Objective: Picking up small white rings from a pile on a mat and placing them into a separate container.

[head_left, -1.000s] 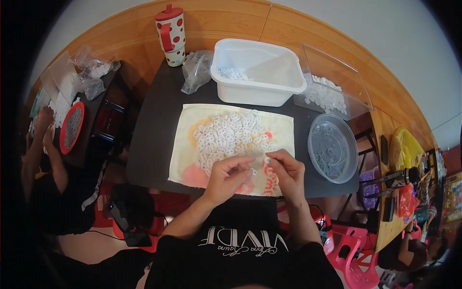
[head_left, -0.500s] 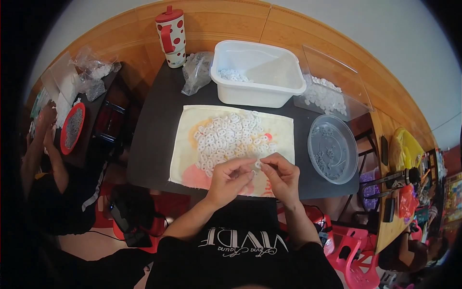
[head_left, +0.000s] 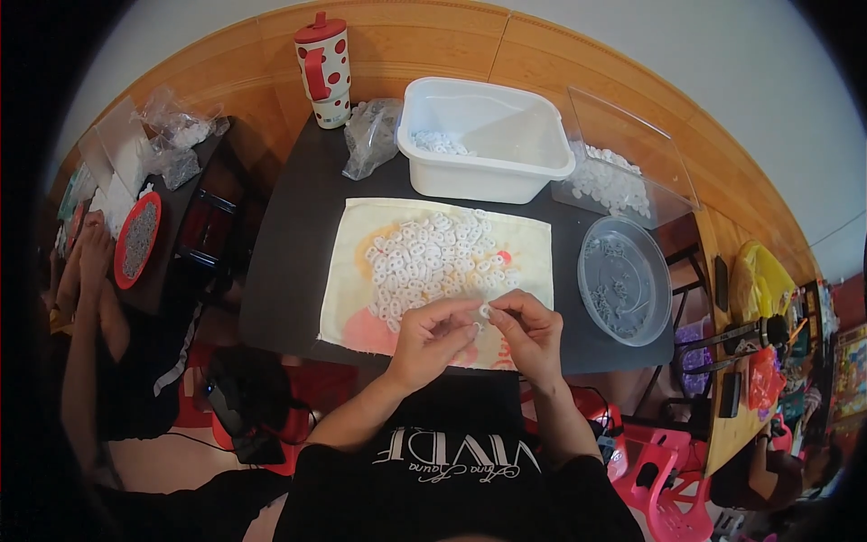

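A small white ring (head_left: 485, 310) sits pinched at the fingertips of my right hand (head_left: 526, 334), just above the front of the cloth. Close beside it, my left hand (head_left: 433, 336) has its fingers curled in, with the index fingertip near the ring. Whatever its thumb and fingers pinch, if anything, is too small to make out. Beyond both hands, a heap of white oval rings (head_left: 429, 257) is spread on a cream cloth (head_left: 348, 230) with coloured prints.
Behind the cloth stands a white tub (head_left: 483, 181) with some white pieces inside. To the right are a clear box (head_left: 614, 181) of white pieces and a round clear tray (head_left: 623, 280) of small clear bits. A spotted tumbler (head_left: 323, 72) and plastic bag (head_left: 372, 135) stand far left. Another person's hands (head_left: 95, 239) work at the left.
My hands stay almost in place; the white ring shows more clearly at my right fingertips. At the left, the other person's hands have shifted beside the red tray.
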`<state>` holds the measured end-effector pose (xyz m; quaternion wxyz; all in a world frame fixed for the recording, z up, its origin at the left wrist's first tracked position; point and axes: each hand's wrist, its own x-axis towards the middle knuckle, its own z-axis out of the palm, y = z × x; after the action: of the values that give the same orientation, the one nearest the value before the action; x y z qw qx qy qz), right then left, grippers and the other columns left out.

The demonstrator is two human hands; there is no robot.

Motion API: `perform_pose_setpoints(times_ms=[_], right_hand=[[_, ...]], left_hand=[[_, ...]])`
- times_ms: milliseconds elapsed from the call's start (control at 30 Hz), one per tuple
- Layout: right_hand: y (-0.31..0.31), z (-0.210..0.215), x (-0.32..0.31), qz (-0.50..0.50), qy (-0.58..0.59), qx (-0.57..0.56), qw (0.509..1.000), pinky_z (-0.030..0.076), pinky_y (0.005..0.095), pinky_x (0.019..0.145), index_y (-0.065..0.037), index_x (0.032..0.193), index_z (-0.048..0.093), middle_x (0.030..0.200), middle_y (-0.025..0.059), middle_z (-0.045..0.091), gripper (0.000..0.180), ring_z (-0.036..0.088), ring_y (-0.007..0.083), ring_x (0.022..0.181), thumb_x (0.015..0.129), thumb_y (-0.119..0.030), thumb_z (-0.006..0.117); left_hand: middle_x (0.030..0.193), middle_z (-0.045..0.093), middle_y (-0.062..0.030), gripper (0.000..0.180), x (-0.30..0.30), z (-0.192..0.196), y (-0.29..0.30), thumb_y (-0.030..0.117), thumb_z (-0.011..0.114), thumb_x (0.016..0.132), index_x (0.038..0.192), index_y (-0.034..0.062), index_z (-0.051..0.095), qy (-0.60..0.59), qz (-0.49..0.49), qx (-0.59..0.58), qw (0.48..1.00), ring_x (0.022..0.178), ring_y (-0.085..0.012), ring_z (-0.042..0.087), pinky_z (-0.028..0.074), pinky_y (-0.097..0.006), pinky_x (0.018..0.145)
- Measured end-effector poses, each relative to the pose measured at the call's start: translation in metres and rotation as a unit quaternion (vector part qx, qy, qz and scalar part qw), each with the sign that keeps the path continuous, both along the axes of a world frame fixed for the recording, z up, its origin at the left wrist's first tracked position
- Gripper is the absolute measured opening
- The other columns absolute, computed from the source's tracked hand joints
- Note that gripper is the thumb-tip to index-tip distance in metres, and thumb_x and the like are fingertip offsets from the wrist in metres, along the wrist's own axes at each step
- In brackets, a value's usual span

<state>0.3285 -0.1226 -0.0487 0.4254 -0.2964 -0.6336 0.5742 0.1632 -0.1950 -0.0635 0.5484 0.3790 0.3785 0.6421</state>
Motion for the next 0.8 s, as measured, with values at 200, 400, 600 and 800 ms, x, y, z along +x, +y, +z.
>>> perform_pose_setpoints(times_ms=[200, 400, 600, 800], right_hand=[[0.001, -0.001, 0.002, 0.011, 0.032, -0.052, 0.998, 0.047, 0.0214, 0.076, 0.004, 0.101, 0.068, 0.090, 0.0018, 0.066, 0.007, 0.060, 0.0074, 0.084, 0.094, 0.004, 0.066], [0.027, 0.008, 0.021, -0.023, -0.155, 0.133, 0.979, 0.050, 0.0270, 0.071, -0.001, 0.098, 0.069, 0.082, 0.0044, 0.065, 0.008, 0.063, 0.0137, 0.079, 0.090, 0.001, 0.066], [0.037, 0.012, 0.013, 0.105, -0.396, 0.420, 0.810, 0.049, 0.0428, 0.068, -0.003, 0.087, 0.063, 0.081, 0.0143, 0.056, 0.008, 0.058, 0.0354, 0.080, 0.079, 0.000, 0.063], [0.029, -0.001, 0.015, 0.023, -0.301, 0.381, 0.874, 0.050, 0.0412, 0.071, -0.002, 0.093, 0.066, 0.088, 0.0141, 0.061, 0.016, 0.062, 0.0337, 0.085, 0.079, 0.004, 0.065]], left_hand=[[0.089, 0.066, -0.0032, 0.035, 0.001, 0.003, -0.002, -0.011, 0.064, 0.088, 0.122, -0.0023, 0.067, -0.001, -0.001, -0.007, 1.000, 0.076, -0.0070, 0.061, 0.051, -0.021, 0.066], [0.089, 0.064, -0.0027, 0.030, -0.008, 0.003, -0.003, -0.010, 0.066, 0.087, 0.115, -0.0015, 0.071, 0.039, 0.020, -0.001, 0.999, 0.074, -0.0065, 0.058, 0.047, -0.021, 0.064], [0.086, 0.063, -0.0040, 0.025, -0.014, -0.007, 0.001, -0.011, 0.064, 0.086, 0.107, -0.0027, 0.073, 0.091, 0.047, 0.028, 0.994, 0.072, -0.0077, 0.056, 0.044, -0.021, 0.064], [0.086, 0.063, -0.0034, 0.024, -0.012, 0.002, 0.000, -0.011, 0.063, 0.087, 0.108, -0.0029, 0.073, 0.080, 0.047, 0.038, 0.995, 0.073, -0.0073, 0.056, 0.043, -0.022, 0.066]])
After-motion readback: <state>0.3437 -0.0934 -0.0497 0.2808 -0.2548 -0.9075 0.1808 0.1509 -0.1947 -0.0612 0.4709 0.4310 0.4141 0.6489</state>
